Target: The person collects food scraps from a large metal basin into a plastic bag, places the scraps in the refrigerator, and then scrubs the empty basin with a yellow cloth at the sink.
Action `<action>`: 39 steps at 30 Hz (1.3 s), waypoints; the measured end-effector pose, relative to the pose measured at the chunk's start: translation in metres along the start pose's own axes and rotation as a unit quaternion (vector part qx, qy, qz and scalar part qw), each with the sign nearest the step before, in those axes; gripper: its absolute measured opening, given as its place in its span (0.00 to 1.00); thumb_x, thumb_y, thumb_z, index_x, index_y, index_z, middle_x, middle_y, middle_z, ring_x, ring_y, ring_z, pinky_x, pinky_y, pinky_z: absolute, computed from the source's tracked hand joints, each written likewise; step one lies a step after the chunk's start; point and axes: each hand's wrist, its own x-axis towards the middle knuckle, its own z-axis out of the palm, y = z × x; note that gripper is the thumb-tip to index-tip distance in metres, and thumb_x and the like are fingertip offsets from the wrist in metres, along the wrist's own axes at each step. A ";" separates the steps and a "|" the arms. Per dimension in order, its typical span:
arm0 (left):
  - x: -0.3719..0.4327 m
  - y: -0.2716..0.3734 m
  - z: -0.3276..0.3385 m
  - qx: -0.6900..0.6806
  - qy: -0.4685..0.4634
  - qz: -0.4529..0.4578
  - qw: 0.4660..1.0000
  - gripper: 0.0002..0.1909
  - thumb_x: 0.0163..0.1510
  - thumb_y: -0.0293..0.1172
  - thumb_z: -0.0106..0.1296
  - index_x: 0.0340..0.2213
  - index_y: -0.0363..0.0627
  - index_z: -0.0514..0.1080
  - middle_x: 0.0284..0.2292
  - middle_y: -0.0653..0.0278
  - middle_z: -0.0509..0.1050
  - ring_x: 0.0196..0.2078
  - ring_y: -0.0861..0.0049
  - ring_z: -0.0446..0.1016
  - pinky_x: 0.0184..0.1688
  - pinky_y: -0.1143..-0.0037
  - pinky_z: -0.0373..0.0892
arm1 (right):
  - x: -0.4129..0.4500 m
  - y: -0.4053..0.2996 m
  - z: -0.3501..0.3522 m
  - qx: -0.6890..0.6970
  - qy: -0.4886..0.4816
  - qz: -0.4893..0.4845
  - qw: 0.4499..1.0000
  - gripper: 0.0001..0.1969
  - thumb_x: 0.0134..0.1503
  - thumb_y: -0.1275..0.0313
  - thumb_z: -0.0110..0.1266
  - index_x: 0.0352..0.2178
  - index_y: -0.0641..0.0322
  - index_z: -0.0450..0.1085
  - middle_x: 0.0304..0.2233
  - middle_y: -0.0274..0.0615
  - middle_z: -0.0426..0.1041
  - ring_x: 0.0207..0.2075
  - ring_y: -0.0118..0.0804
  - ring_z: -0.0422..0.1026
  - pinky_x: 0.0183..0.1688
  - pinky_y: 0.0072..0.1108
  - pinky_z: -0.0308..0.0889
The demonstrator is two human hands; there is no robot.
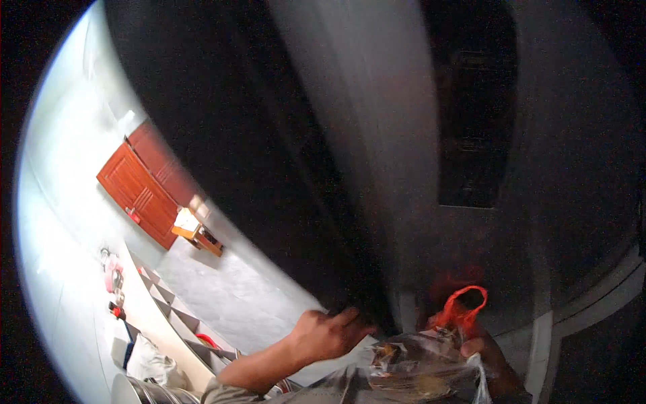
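My left hand (325, 336) reaches in from the lower left, its fingers bent towards a large dark panel (262, 166). Blur and shadow hide the fingertips, so whether they grip the panel's edge cannot be told. Lower right, my right hand (473, 347) is partly in shadow, closed around the top of a clear plastic bag (424, 371). Several small things lie inside the bag, too blurred to name. A red plastic bag handle (467, 293) makes a loop just above this hand.
To the left, a lit room shows a reddish-brown wooden door (141, 194) and a small wooden stool or table (197, 235) on a grey floor (217, 283). Nearer stands a pale shelf unit (171, 323) with open compartments and a white bag (151, 361) on top. Deep shadow covers the right side.
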 end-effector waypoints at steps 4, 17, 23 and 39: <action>-0.056 0.011 -0.036 -0.030 -0.023 -0.011 0.999 0.11 0.45 0.44 0.68 0.29 0.56 0.81 0.33 0.74 0.77 0.27 0.88 0.76 0.25 0.80 0.71 | 0.004 -0.001 -0.038 0.018 -0.120 0.046 0.992 0.37 0.43 0.60 0.65 0.54 0.65 0.64 0.47 0.47 0.71 0.46 0.38 0.72 0.49 0.29 0.68; -0.088 0.139 -0.130 0.315 0.328 -0.258 0.852 0.32 0.63 0.45 0.41 0.63 0.47 0.51 0.52 0.51 0.60 0.46 0.64 0.65 0.49 0.65 0.65 | -0.015 -0.087 0.054 -0.049 0.098 0.225 0.968 0.28 0.40 0.72 0.60 0.47 0.69 0.68 0.39 0.47 0.76 0.40 0.39 0.76 0.46 0.27 0.72; -0.112 0.135 -0.116 0.234 0.328 -0.371 0.837 0.31 0.70 0.45 0.30 0.64 0.32 0.49 0.63 0.42 0.53 0.61 0.54 0.60 0.62 0.61 0.57 | -0.003 -0.086 0.064 0.044 0.080 0.199 0.976 0.27 0.46 0.71 0.57 0.48 0.72 0.67 0.37 0.51 0.77 0.38 0.40 0.78 0.45 0.28 0.74; -0.119 0.114 -0.095 0.179 0.459 -0.413 0.766 0.31 0.70 0.40 0.27 0.67 0.35 0.41 0.68 0.51 0.44 0.70 0.58 0.45 0.69 0.61 0.48 | 0.156 -0.063 0.089 -0.023 0.156 -0.084 0.984 0.18 0.66 0.59 0.45 0.42 0.62 0.73 0.37 0.38 0.76 0.32 0.29 0.76 0.30 0.22 0.74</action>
